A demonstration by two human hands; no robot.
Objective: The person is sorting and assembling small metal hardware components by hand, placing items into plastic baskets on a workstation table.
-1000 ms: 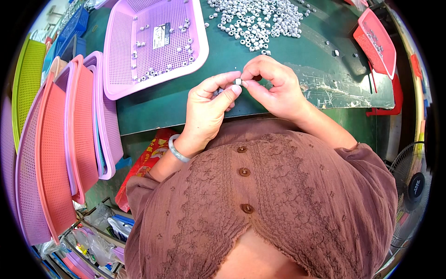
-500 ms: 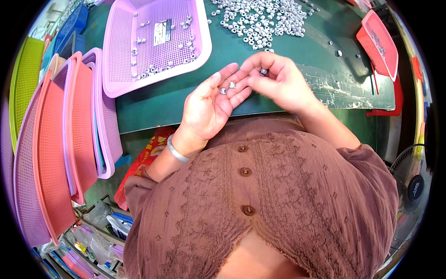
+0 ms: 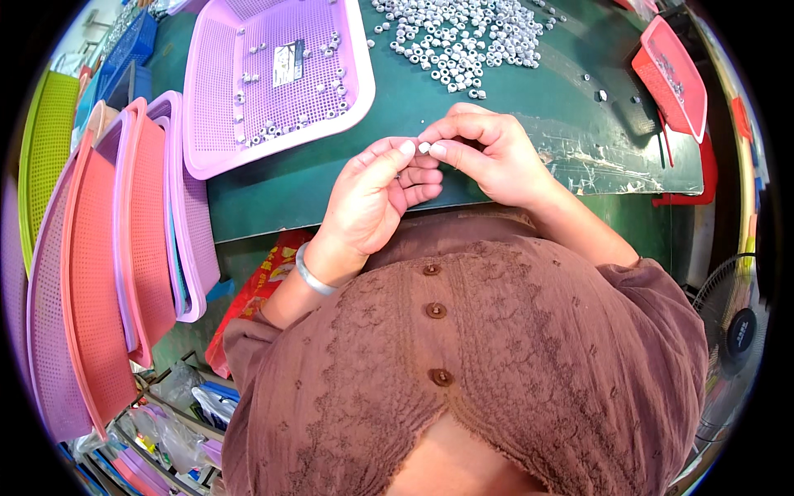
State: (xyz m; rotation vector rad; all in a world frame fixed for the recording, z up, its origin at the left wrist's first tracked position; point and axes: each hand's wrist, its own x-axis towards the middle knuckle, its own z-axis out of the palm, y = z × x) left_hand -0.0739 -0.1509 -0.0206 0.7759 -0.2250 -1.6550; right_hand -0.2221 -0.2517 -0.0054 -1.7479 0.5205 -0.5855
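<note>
Between the fingertips of both hands, just over the table's near edge, is a small silver metal piece (image 3: 424,148). My right hand (image 3: 504,161) pinches it with thumb and forefinger. My left hand (image 3: 364,194) meets it from the other side with thumb and forefinger, its remaining fingers curled toward the palm. A bit of grey shows among those curled fingers; most of what they hold is hidden. Beyond my hands lies a spread pile of small silver pieces with holes (image 3: 463,41). A lilac mesh basket (image 3: 360,91) at the left holds several similar pieces.
The green table (image 3: 298,194) has a scuffed front edge. Stacked lilac and coral baskets (image 3: 149,223) stand upright at the left. A coral basket (image 3: 674,99) with small pieces sits at the far right, near a few loose pieces (image 3: 602,95). A fan (image 3: 738,331) is at right.
My left palm lay open with two pieces on its fingers; those fingers have now curled in. My right hand has turned, bringing a piece to the left fingertips.
</note>
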